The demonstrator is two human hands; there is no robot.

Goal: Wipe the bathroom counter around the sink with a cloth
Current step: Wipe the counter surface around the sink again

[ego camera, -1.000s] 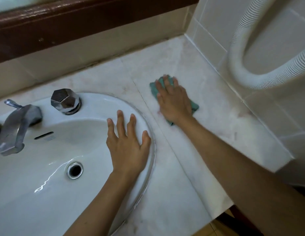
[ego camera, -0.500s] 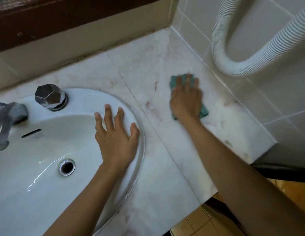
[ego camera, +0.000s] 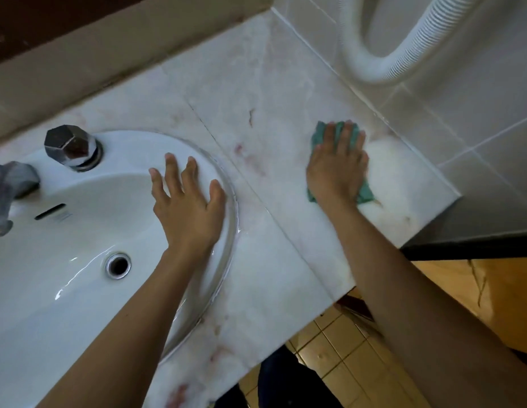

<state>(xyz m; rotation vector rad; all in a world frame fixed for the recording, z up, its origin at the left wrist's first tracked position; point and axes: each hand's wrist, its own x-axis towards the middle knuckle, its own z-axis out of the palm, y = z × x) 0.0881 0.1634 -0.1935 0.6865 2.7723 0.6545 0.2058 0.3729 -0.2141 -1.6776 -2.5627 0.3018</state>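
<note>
A green cloth [ego camera: 366, 193] lies flat on the pale marble counter [ego camera: 274, 119], right of the white oval sink [ego camera: 65, 260]. My right hand [ego camera: 336, 169] presses down on the cloth with fingers spread, covering most of it, close to the tiled right wall. My left hand [ego camera: 187, 206] rests open on the sink's right rim, fingers apart, holding nothing. Reddish stains mark the counter between the sink and the cloth.
A chrome tap [ego camera: 6, 195] and a faceted chrome knob [ego camera: 70, 147] stand at the sink's back left. A white ribbed hose [ego camera: 383, 63] loops against the tiled wall [ego camera: 477, 113] at the right. The counter's right end drops off to a tiled floor [ego camera: 339, 343].
My right hand has slid the cloth rightward across the counter, from near the seam by the sink to near the wall. My left hand stays on the sink rim.
</note>
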